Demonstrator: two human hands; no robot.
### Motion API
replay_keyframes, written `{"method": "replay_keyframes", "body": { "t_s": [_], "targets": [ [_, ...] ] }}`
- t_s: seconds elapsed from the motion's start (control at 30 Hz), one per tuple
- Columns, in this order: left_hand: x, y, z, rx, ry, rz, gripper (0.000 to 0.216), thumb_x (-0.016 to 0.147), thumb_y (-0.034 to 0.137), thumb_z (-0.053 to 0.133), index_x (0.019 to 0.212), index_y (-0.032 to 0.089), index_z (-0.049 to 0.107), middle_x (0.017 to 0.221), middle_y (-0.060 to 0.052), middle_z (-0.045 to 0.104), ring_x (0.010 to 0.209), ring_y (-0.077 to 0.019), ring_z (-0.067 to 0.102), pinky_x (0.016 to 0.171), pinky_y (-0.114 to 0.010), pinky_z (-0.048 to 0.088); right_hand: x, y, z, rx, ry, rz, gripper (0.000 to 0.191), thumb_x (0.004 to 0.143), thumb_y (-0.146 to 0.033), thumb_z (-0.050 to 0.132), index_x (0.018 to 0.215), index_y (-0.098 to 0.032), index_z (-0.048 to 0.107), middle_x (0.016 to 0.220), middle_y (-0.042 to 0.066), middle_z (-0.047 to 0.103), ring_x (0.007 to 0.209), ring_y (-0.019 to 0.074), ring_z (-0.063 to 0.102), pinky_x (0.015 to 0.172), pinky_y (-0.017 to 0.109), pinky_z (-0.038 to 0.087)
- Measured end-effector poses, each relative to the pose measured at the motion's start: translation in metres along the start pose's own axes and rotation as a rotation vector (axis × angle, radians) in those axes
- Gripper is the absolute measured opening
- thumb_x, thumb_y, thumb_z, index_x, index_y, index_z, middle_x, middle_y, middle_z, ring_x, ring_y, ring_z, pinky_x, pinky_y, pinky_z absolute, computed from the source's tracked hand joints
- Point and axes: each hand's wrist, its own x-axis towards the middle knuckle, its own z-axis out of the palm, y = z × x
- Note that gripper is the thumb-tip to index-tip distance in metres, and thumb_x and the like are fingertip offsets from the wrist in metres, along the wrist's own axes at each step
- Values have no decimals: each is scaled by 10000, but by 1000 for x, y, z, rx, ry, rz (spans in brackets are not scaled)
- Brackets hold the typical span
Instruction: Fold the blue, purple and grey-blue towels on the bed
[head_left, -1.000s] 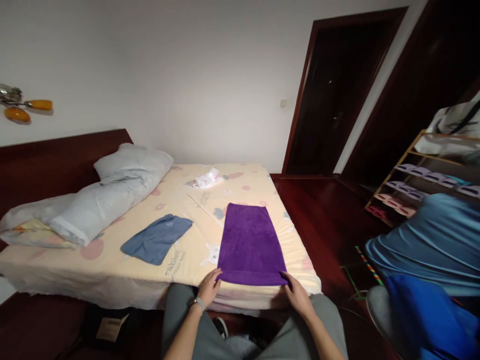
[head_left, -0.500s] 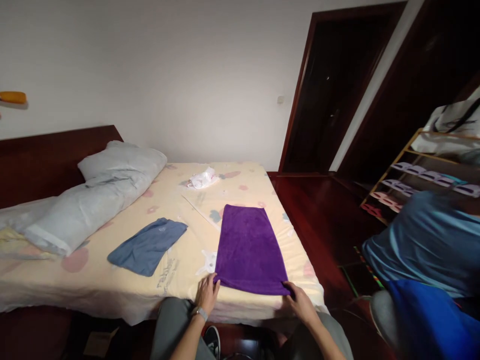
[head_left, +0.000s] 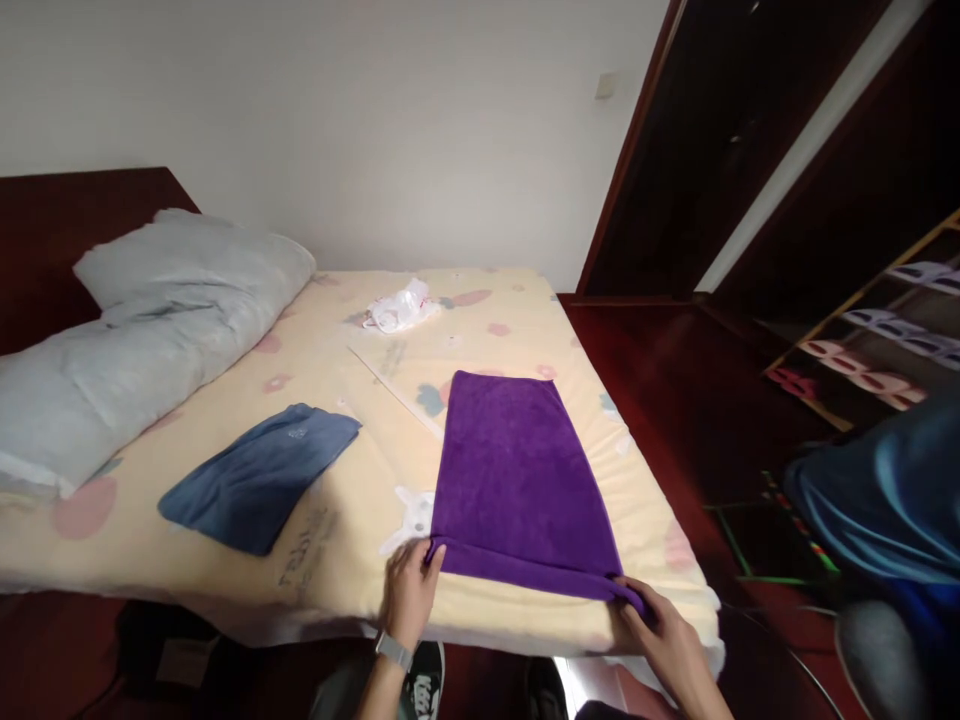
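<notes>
A purple towel (head_left: 517, 470) lies flat on the bed (head_left: 360, 500), folded lengthwise, its near edge lifted slightly off the sheet. My left hand (head_left: 409, 592) pinches the near left corner of the towel. My right hand (head_left: 664, 630) pinches the near right corner at the bed's front edge. A folded blue cloth (head_left: 259, 478) lies to the left of the towel, apart from both hands.
Grey pillows (head_left: 142, 340) lie along the dark headboard at left. A white crumpled bag (head_left: 397, 308) sits at the far side of the bed. A person in blue (head_left: 892, 500) is at right by a shoe rack (head_left: 870, 340). A dark doorway (head_left: 697, 140) lies beyond.
My head has moved closer and lower over the bed. Both hands have closed on the towel's near corners and lifted the near edge a little.
</notes>
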Motion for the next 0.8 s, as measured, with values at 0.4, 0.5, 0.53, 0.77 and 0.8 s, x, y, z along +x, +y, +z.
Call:
{"method": "replay_keyframes", "body": {
  "t_s": [0.4,0.5,0.53,0.77,0.8],
  "targets": [
    [-7,7,-7,-461,38,-216,490,915,673,554,920,213,723,921,-77,782,848,-242,725,781,-337,581,-1,-5,3,-5,163,-93,492,780,-606,544,1057,-233,704,1134,105,781,1056,328,716,900,440,545],
    [-3,17,-8,-482,116,-224,521,888,696,569,944,206,736,985,-110,786,936,-272,729,853,-382,588,13,-22,-2,81,183,-47,543,772,-657,538,1039,-217,711,1106,115,787,1052,337,715,890,442,552],
    [1,20,-7,-474,150,-221,523,891,694,563,937,203,736,980,-114,782,934,-273,728,855,-386,588,17,-28,-2,119,187,-14,564,774,-681,532,1038,-215,707,1071,112,794,1019,333,724,864,432,560],
    [23,32,1,-284,181,-223,421,955,584,523,804,227,687,727,-19,701,694,-205,654,667,-292,521,23,-34,9,165,150,45,601,847,-710,463,1133,-232,690,1031,88,802,916,292,745,798,378,573],
    [22,33,2,-250,152,-242,402,965,560,513,794,235,677,699,-5,691,668,-198,644,651,-284,508,21,-30,7,153,142,52,596,854,-709,451,1128,-237,692,1046,90,802,937,297,745,809,381,573]
  ]
}}
